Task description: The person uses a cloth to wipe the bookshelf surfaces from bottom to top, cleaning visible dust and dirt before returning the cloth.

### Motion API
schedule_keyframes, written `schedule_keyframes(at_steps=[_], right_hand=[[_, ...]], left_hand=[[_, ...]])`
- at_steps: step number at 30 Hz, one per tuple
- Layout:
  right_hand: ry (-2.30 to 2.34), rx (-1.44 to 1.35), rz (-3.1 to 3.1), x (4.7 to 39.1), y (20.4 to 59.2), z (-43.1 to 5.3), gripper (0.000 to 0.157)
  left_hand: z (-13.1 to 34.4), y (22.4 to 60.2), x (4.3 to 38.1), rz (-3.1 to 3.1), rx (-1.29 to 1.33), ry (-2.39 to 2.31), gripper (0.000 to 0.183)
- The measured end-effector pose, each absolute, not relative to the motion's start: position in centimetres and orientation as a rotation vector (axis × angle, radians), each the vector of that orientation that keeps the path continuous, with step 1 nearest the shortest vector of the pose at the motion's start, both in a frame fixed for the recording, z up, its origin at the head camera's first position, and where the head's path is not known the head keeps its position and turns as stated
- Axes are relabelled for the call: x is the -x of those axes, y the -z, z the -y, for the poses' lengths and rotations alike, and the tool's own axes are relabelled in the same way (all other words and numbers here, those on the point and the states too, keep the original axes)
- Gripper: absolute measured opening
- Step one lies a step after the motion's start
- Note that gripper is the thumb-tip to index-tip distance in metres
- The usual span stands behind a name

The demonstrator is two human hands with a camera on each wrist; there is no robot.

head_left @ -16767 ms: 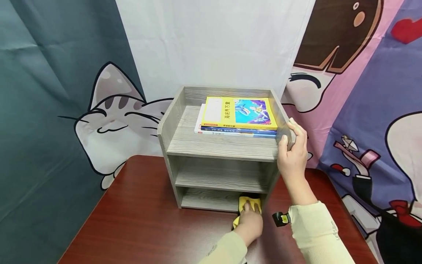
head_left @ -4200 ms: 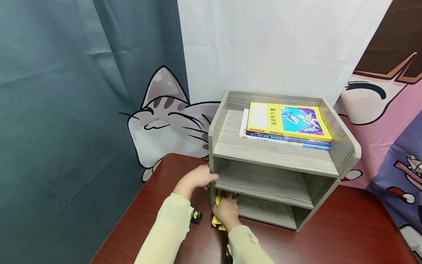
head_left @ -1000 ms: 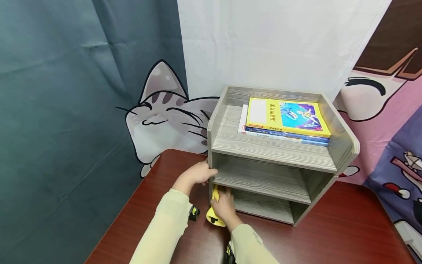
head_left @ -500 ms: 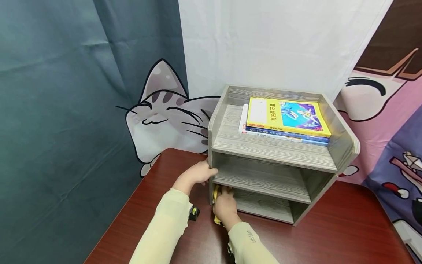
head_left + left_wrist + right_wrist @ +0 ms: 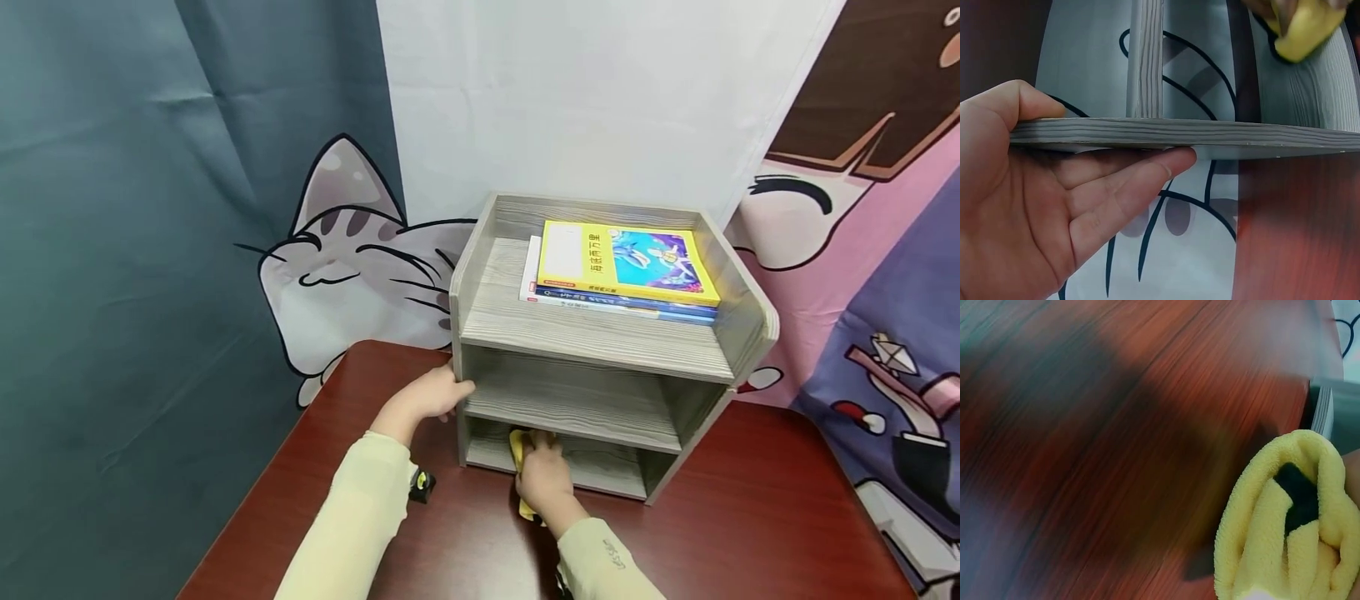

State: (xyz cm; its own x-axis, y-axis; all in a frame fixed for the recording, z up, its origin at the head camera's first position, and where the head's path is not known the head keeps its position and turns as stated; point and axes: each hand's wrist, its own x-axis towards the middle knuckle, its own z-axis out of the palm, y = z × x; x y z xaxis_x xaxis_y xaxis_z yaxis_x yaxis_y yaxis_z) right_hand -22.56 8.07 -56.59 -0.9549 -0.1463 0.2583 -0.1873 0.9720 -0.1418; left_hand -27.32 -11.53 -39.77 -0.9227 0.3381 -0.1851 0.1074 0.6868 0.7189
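Observation:
A grey wood-grain desktop shelf (image 5: 570, 350) stands on the table, with two open compartments below its top tray. My left hand (image 5: 431, 393) grips the front edge of its left side panel. The left wrist view shows the thumb (image 5: 1041, 103) on one face of that panel and the fingers on the other. My right hand (image 5: 546, 477) holds a bunched yellow cloth (image 5: 528, 510) with a black patch, fingertips inside the bottom compartment. Part of the cloth (image 5: 1266, 519) hangs in folds beside the hand in the right wrist view.
Several books lie stacked on the top tray, a yellow one (image 5: 573, 250) uppermost. The reddish-brown table (image 5: 465, 533) extends on both sides of the shelf. Behind it hangs a curtain (image 5: 300, 83) printed with cartoon figures.
Long before, the left hand held the cloth at bottom right while the right gripped the right panel; roles have swapped. Lately the right hand has moved the cloth rightward, off the left panel.

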Motion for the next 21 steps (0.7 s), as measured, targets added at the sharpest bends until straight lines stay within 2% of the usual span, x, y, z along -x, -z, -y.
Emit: schedule_keyframes(at_steps=[21], right_hand=[[-0.235, -0.111, 2.927, 20.6, 56.0, -16.6, 0.056]], left_hand=[[11.5, 40.1, 27.5, -2.601, -0.358, -1.092, 0.048]])
